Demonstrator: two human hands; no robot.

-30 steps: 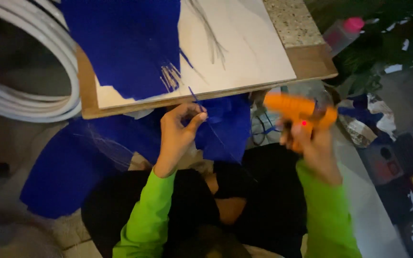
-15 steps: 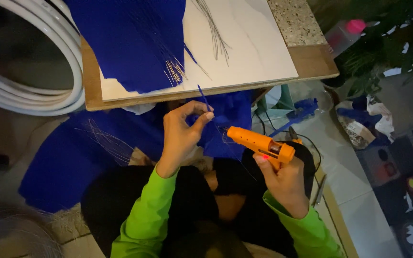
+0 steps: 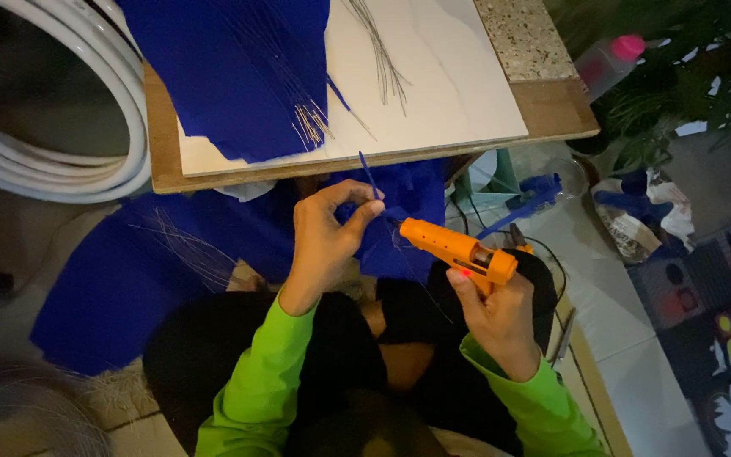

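My left hand pinches a thin blue strip that sticks up in front of the board's near edge. My right hand grips an orange glue gun with a small red light; its nozzle points left, almost touching the left fingertips. Both arms wear bright green sleeves. Blue fabric with thin wires lies on a white sheet on a wooden board.
More blue fabric hangs below the board over my lap. A coil of white tubing lies at the left. A pink-capped bottle, plants and clutter are at the right. A black cord trails from the gun.
My right hand has brought the glue gun from the right down and left until its nozzle meets my left fingertips. My left hand has stayed in place with the strip.
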